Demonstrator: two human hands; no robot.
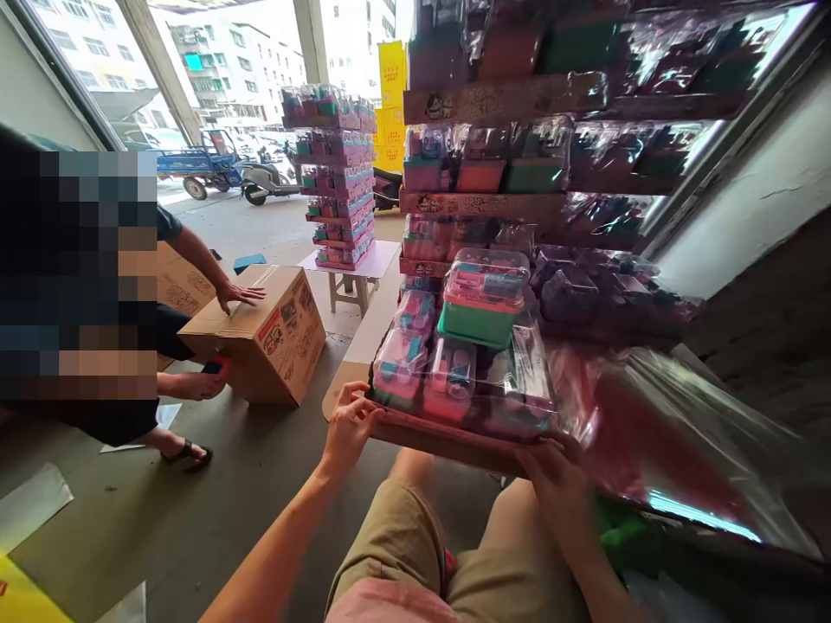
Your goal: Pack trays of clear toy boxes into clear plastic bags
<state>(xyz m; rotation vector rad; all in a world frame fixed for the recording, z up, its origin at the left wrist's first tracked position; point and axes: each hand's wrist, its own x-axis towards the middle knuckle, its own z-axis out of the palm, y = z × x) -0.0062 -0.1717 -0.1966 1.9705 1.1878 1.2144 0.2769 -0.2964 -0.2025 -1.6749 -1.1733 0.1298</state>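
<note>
A shallow cardboard display tray (447, 443) sits low in front of my knees, with clear plastic film over part of it. Its front left corner is gripped by my left hand (347, 424), fingers bent over the edge. My right hand (557, 467) closes around the front right corner; its fingers are partly blurred. Inside the tray are pink toy boxes (447, 381) with clear lids. A green toy box (480, 324) with a pink upper part and clear lid rests on top of them.
Wrapped trays (484, 203) are stacked high behind. Loose clear film (701, 433) lies at the right. On the left, another person's hand (240, 294) rests on a cardboard carton (279, 337). A second tray stack (338, 182) stands on a stool (351, 290).
</note>
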